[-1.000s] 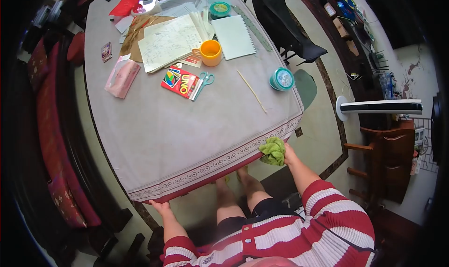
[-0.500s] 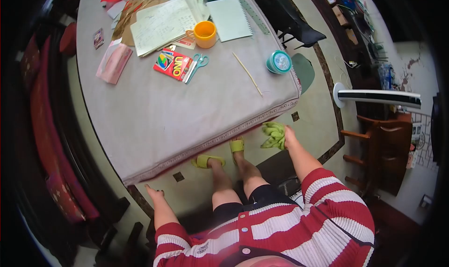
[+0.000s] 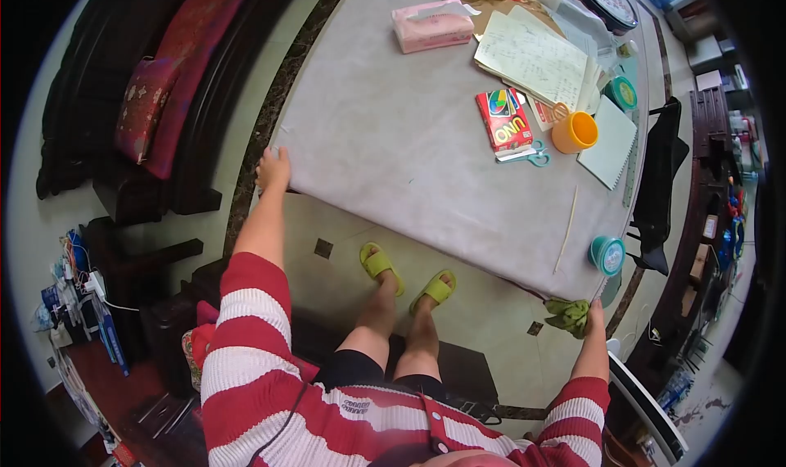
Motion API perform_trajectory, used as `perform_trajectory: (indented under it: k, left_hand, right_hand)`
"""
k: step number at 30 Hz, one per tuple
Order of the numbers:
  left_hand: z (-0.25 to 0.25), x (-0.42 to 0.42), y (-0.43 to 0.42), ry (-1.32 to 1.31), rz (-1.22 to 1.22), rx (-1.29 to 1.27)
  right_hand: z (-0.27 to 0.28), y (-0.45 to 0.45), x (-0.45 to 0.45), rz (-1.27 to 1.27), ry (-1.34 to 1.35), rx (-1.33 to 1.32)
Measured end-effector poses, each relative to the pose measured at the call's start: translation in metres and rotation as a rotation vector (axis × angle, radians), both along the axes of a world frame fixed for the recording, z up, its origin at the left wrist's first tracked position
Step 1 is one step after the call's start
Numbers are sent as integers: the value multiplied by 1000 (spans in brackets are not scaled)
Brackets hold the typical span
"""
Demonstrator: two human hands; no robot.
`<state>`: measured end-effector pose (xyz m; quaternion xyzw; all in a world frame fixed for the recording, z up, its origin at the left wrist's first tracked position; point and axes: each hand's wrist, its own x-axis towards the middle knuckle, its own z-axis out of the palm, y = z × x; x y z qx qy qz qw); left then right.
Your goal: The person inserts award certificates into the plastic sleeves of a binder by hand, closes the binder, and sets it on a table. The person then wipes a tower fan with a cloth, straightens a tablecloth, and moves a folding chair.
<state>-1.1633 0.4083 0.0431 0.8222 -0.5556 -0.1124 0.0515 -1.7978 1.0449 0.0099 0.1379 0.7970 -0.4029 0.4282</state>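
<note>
My left hand (image 3: 273, 170) is at the near left corner of the table, its fingers closed over the edge of the grey tablecloth (image 3: 385, 148). At the near right corner, my right hand (image 3: 596, 316) grips a crumpled green cloth (image 3: 568, 316), which touches the table edge. Part of the right hand's fingers is hidden by this cloth. Closest to it on the tabletop is a teal-lidded tub (image 3: 607, 256), with a thin wooden stick (image 3: 566, 230) to its left.
On the table lie an UNO box (image 3: 503, 121), light blue scissors (image 3: 536, 154), an orange mug (image 3: 575, 132), a spiral notebook (image 3: 610, 144), papers (image 3: 532, 58) and a pink tissue pack (image 3: 432, 27). A dark wooden bench (image 3: 192, 82) stands left; a black chair (image 3: 657, 189) stands right.
My left hand has risen from beside the table onto its near left corner. The right hand has brought the green cloth to the near right corner. The view has turned left.
</note>
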Motion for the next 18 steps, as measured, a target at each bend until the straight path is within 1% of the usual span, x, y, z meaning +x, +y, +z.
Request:
perform_trajectory:
  k: [1,2,4,5,6,7,8,9,10,11,12,13,15,18]
  left_hand:
    - [-31,32,-24,122,-2,59]
    - [-50,61,-39,239,-10,127]
    - [-60,79,-46,523,25,171]
    - [-69,87,-45,812,120,206]
    - [-63,81,-38,1002,222,222]
    - [-38,53,-24,963,228,157]
    - [-50,56,-23,973,137,54]
    - [-46,49,-18,830,93,-43]
    - [-58,56,-22,559,-31,-75]
    - [-43,36,-11,-191,-140,-118]
    - [-19,0,11,-187,-90,-85]
    - [-40,6,9,-246,-129,-120]
    - [-32,-33,29,-268,-140,-63]
    - [-19,-64,47,-266,-159,-29]
  right_hand:
    - [-1,-3,-1,-112,-124,-32]
    - [-1,0,2,-235,-249,-58]
    - [10,-1,12,-273,-371,-186]
    - [13,-5,20,-337,-343,-211]
    - [15,-1,18,-410,-299,-238]
    - [-12,24,2,-377,-235,-169]
    - [-9,22,2,-409,-266,-167]
    - [9,8,8,-408,-276,-227]
    - [20,-5,9,-469,-312,-252]
    - [9,7,-2,-481,-320,-242]
    - [-2,21,-11,-483,-336,-233]
    - [6,23,-13,-504,-303,-191]
    - [18,7,-5,-515,-253,-100]
    - [9,10,-1,-609,-190,-134]
